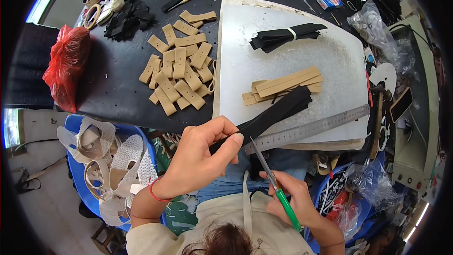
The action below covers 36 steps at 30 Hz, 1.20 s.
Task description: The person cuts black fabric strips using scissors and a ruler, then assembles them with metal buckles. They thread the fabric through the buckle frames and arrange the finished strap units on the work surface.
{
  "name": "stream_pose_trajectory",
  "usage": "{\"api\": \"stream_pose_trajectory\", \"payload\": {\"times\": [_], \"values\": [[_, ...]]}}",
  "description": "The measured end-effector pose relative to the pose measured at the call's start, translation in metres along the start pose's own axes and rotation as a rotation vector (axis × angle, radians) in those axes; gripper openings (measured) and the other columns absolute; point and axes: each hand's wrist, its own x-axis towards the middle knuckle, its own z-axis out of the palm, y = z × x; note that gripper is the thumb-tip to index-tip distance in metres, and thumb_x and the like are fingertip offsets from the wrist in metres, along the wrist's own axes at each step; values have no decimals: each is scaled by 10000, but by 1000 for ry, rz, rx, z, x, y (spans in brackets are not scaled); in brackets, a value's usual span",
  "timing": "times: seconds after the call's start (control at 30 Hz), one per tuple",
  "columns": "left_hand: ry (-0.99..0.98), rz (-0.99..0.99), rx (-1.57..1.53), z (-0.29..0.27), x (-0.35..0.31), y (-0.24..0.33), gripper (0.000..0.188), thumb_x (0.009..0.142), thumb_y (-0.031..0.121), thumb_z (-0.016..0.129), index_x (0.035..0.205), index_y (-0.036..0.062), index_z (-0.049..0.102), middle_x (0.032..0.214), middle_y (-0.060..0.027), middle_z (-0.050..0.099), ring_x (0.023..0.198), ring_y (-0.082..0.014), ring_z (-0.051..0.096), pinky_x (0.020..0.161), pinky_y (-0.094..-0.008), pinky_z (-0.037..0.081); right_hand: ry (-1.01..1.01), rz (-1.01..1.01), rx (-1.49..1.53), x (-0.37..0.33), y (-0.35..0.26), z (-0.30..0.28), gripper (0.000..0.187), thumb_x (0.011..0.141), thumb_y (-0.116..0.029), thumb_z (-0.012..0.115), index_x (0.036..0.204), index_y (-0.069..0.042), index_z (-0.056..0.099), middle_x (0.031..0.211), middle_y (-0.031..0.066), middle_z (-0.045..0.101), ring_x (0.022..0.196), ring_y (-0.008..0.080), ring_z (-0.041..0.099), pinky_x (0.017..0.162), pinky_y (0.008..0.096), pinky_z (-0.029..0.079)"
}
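Between its thumb and fingers, my left hand (200, 151) grips a bundle of flat black strips (278, 112). The strips' far ends fan out over a white board (240, 66). A pointed metal tool with a green handle (287, 209) is in my right hand (298, 193); its tip is close to the left thumb, near the strips. I cannot tell if the tip touches them. Beside the bundle, a steel ruler (311, 128) lies slantwise along the board's near edge. Tan strips (290, 83) lie on the board just beyond, and a banded black bundle (285, 37) rests farther back.
Tan folded loops (181, 73) are piled on the black tabletop (113, 85) left of the board. A red plastic bag (68, 66) stands at the far left. Below the table edge are blue tubs (78, 174). A phone (401, 104) lies at the right.
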Motion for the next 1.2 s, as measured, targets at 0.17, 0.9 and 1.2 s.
{"api": "stream_pose_trajectory", "payload": {"times": [0.17,0.9,1.2], "values": [[-36,37,-6,5,-6,4,175,899,135,570,861,-34,585,606,-49,621,449,-64,532,410,-217,403,29,-114,39,18,-15,5,646,773,-332,771,1226,45,506,913,152,588,771,218,585,714,300,473],[-244,171,60,21,-21,-7,625,904,67,584,1445,5,276,770,-86,696,598,-96,631,589,-223,506,297,-121,379,30,-33,-1,425,831,5,658,1198,-6,443,846,74,664,672,77,584,635,224,480],[-294,83,381,-1,-22,-15,204,898,150,617,1011,-20,605,642,-135,611,541,-278,614,516,-333,466,812,-167,112,13,2,-51,407,814,21,669,1181,-30,501,846,42,656,667,51,568,583,193,454]]}}
